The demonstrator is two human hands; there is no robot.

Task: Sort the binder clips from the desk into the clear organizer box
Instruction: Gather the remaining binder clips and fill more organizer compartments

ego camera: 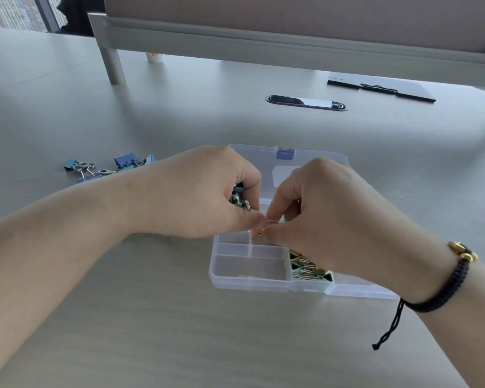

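Left hand grips several clips; right hand pinches one over the box. Risk: bunched clips spill. Loose clips at 10 o'clock.

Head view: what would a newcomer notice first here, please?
Two hands meet over the clear organizer box at centre: the left hand grips several clips, the right hand pinches something small with it. Blue binder clips lie loose on the desk, to the left.

Two hands, one organizer box.
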